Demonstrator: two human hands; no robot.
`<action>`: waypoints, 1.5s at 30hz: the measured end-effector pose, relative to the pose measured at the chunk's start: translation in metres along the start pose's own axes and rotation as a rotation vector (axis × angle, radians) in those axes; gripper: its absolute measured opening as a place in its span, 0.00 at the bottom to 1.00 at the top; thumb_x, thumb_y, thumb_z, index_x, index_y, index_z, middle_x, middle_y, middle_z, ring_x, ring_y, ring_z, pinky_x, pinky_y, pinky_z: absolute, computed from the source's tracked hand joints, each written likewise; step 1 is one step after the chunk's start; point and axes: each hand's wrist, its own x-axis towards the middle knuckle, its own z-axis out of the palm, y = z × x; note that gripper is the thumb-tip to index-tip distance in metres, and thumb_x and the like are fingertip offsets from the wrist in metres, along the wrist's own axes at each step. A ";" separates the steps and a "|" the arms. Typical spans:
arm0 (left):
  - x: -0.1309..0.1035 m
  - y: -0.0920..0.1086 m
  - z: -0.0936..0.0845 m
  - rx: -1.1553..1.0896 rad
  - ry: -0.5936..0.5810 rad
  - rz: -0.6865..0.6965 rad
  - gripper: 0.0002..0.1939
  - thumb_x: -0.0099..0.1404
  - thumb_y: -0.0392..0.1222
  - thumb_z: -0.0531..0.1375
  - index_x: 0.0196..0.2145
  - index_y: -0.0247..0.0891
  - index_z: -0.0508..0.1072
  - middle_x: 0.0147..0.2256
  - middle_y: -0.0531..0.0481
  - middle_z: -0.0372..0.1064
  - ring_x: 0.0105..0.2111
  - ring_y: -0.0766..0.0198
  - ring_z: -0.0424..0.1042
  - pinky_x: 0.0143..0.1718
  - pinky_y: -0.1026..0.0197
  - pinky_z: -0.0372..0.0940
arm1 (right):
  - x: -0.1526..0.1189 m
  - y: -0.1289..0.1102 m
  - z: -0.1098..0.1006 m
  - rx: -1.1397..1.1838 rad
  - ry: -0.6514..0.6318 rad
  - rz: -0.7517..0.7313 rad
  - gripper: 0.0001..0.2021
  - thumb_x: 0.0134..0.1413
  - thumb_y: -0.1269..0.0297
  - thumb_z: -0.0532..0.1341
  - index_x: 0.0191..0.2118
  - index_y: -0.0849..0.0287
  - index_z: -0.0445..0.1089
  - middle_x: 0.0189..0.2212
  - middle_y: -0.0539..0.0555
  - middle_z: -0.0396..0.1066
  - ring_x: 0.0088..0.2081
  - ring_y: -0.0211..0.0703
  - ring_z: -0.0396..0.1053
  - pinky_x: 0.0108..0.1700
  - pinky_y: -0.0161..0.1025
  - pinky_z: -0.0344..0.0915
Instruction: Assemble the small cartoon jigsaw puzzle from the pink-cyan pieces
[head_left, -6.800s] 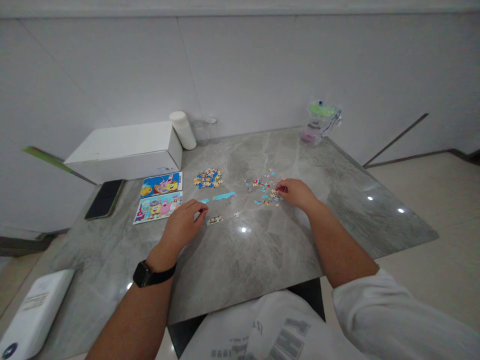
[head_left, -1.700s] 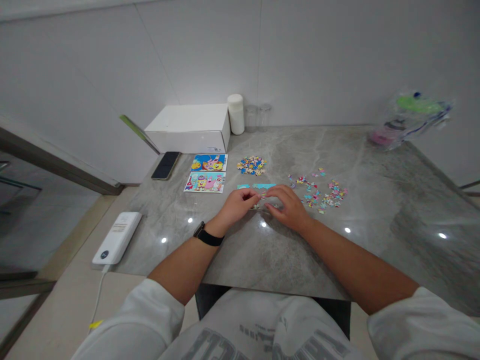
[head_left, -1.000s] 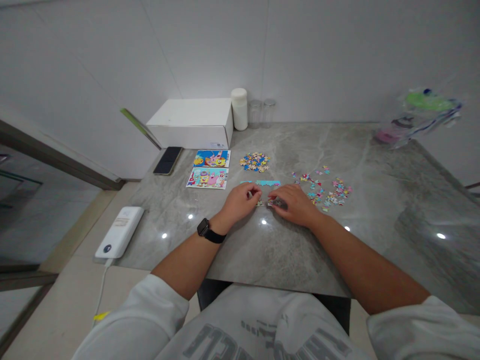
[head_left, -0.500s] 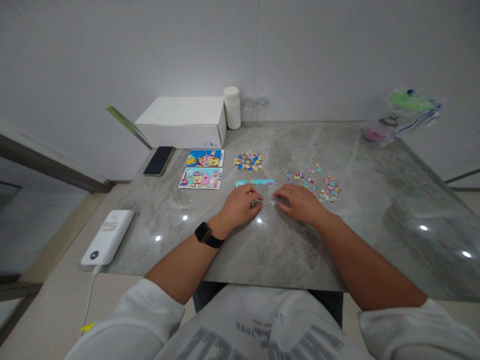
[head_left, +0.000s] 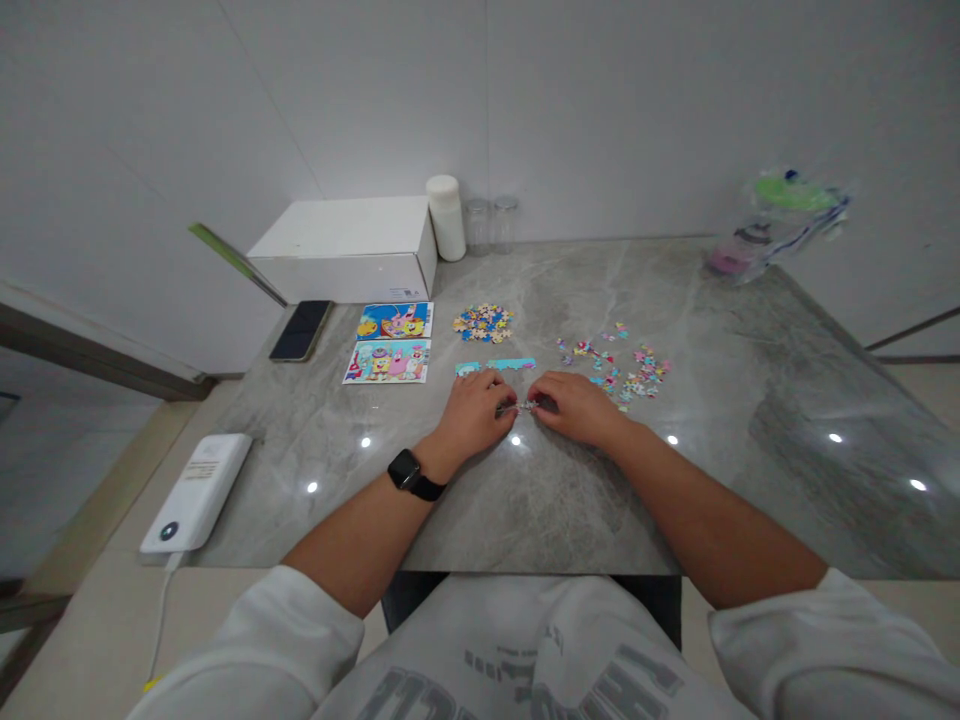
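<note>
Small puzzle pieces (head_left: pixel 527 405) lie between my hands on the grey marbled table. My left hand (head_left: pixel 480 408), with a black watch on its wrist, is closed with thumb and fingers around the left end of these pieces. From the right, my right hand (head_left: pixel 571 406) pinches the other end. Just above them lies a joined turquoise puzzle strip (head_left: pixel 511 364), partly behind my left fingers. Loose pieces (head_left: pixel 646 373) are scattered to the right, and a denser blue and yellow pile (head_left: pixel 484 323) sits behind the strip.
Two cartoon picture cards (head_left: pixel 388 362) lie left, beside a phone (head_left: pixel 301 331). Behind stand a white box (head_left: pixel 341 275), a white bottle (head_left: pixel 447 220) and two clear jars (head_left: pixel 505 226). A power bank (head_left: pixel 196 493) is front left; a plastic bag (head_left: pixel 780 228) is back right.
My right hand has moved left, closer to my left hand, and its fingers have closed on the small pieces. The camera view has shifted slightly.
</note>
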 end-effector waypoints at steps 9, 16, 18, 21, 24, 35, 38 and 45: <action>0.001 0.001 0.004 0.012 0.006 0.012 0.07 0.69 0.45 0.66 0.43 0.44 0.82 0.49 0.44 0.73 0.51 0.51 0.71 0.54 0.46 0.64 | 0.000 -0.004 0.002 -0.058 -0.010 0.001 0.06 0.64 0.63 0.66 0.44 0.55 0.79 0.43 0.57 0.79 0.47 0.50 0.75 0.50 0.43 0.66; 0.002 0.003 0.003 0.010 -0.002 0.000 0.07 0.68 0.45 0.66 0.43 0.43 0.81 0.48 0.45 0.74 0.51 0.50 0.71 0.54 0.46 0.64 | 0.000 -0.010 -0.001 -0.101 -0.016 0.022 0.05 0.63 0.63 0.67 0.42 0.54 0.80 0.41 0.56 0.79 0.46 0.50 0.75 0.48 0.44 0.66; 0.002 0.004 0.003 0.017 -0.004 -0.004 0.07 0.68 0.45 0.67 0.43 0.43 0.81 0.48 0.44 0.74 0.51 0.50 0.71 0.53 0.46 0.64 | 0.000 -0.010 -0.001 -0.094 -0.013 0.025 0.05 0.64 0.63 0.67 0.42 0.55 0.80 0.41 0.56 0.79 0.45 0.50 0.75 0.48 0.44 0.66; 0.003 0.004 0.002 0.026 -0.004 -0.009 0.08 0.68 0.45 0.67 0.43 0.42 0.81 0.49 0.44 0.74 0.51 0.50 0.71 0.53 0.46 0.64 | 0.001 -0.008 0.002 -0.069 0.010 0.027 0.05 0.65 0.63 0.66 0.42 0.55 0.80 0.41 0.56 0.79 0.46 0.50 0.75 0.49 0.43 0.67; 0.003 0.004 0.002 0.031 -0.005 -0.013 0.08 0.69 0.45 0.67 0.44 0.43 0.81 0.48 0.44 0.74 0.51 0.50 0.71 0.53 0.46 0.64 | 0.002 -0.004 0.005 -0.036 0.022 0.021 0.05 0.65 0.62 0.67 0.43 0.54 0.81 0.42 0.56 0.79 0.46 0.49 0.75 0.49 0.43 0.67; 0.001 -0.006 0.002 0.016 0.019 -0.031 0.08 0.72 0.47 0.64 0.44 0.43 0.81 0.48 0.45 0.74 0.49 0.52 0.72 0.52 0.48 0.64 | 0.003 -0.006 0.004 -0.017 0.048 0.028 0.07 0.65 0.63 0.67 0.45 0.55 0.81 0.42 0.56 0.79 0.45 0.47 0.75 0.49 0.42 0.67; 0.001 -0.011 0.002 0.002 0.071 -0.040 0.08 0.72 0.45 0.63 0.44 0.42 0.81 0.47 0.45 0.75 0.49 0.52 0.73 0.51 0.49 0.65 | 0.003 -0.006 0.004 -0.010 0.050 0.023 0.06 0.65 0.63 0.67 0.45 0.54 0.81 0.41 0.55 0.79 0.45 0.47 0.75 0.48 0.41 0.66; 0.003 -0.019 -0.004 -0.039 0.193 -0.019 0.09 0.73 0.44 0.60 0.42 0.42 0.80 0.43 0.45 0.76 0.47 0.53 0.75 0.51 0.50 0.67 | 0.002 -0.006 0.008 0.068 0.121 0.037 0.08 0.65 0.63 0.66 0.47 0.56 0.81 0.42 0.55 0.79 0.44 0.45 0.75 0.50 0.40 0.66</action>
